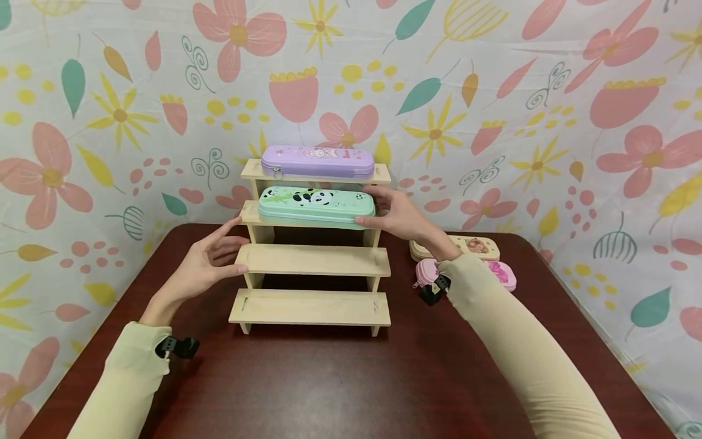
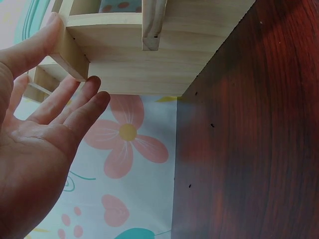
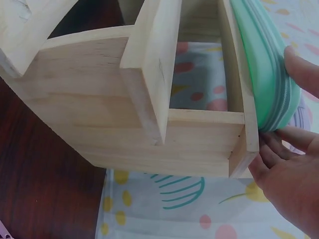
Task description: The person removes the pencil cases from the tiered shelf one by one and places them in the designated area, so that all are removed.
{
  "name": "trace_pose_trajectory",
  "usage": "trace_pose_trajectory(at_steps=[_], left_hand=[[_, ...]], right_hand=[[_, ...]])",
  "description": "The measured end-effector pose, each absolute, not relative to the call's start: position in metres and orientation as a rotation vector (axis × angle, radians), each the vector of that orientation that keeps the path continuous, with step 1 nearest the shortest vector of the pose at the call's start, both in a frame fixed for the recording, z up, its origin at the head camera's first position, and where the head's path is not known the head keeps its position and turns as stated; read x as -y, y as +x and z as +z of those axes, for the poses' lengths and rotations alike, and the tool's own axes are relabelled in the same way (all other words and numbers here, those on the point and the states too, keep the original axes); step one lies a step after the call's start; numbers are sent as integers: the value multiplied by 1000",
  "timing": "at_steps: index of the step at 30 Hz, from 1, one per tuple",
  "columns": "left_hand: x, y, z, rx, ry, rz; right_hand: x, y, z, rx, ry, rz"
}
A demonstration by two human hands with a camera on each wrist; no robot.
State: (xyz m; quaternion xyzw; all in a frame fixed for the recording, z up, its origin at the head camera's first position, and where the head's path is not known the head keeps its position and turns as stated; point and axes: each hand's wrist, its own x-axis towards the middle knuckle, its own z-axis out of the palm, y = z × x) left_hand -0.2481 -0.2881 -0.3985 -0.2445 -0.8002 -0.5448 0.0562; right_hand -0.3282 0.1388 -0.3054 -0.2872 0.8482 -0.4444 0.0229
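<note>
A stepped wooden display rack (image 1: 312,261) with several tiers stands on the table. My right hand (image 1: 399,214) grips the right end of a mint-green pencil case with a panda print (image 1: 318,204), thumb at its front and fingers behind. The case lies on the second tier from the top; its zipped edge shows in the right wrist view. With thumb and fingers around the left end of the tier below, my left hand (image 1: 205,263) holds the rack. A purple pencil case (image 1: 318,160) rests on the top tier.
On the right of the dark wooden table (image 1: 329,384), partly behind my right forearm, lie a cream pencil case (image 1: 479,245) and a pink pencil case (image 1: 504,274). A flower-patterned cloth (image 1: 351,79) hangs close behind the rack.
</note>
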Motion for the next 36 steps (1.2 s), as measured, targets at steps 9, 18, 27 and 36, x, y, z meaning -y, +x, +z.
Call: trace_pose_trajectory(at_steps=[9,18,27,36], left_hand=[[287,-248,-397,2439,-731,-1647],[288,-249,-399,2433,-746,-1647],[289,-249,-400,2438,-742,-1641],[288,-248,-399,2442,-734,-1639]], right_hand=[[-139,-330,-305,-2600,-868,-1393],[-142,-329,-304,-2569,-851,-1405],[-143,-329,-303,-2534,-853,-1423],[-144,-329,-302,-2524,-854,-1416]])
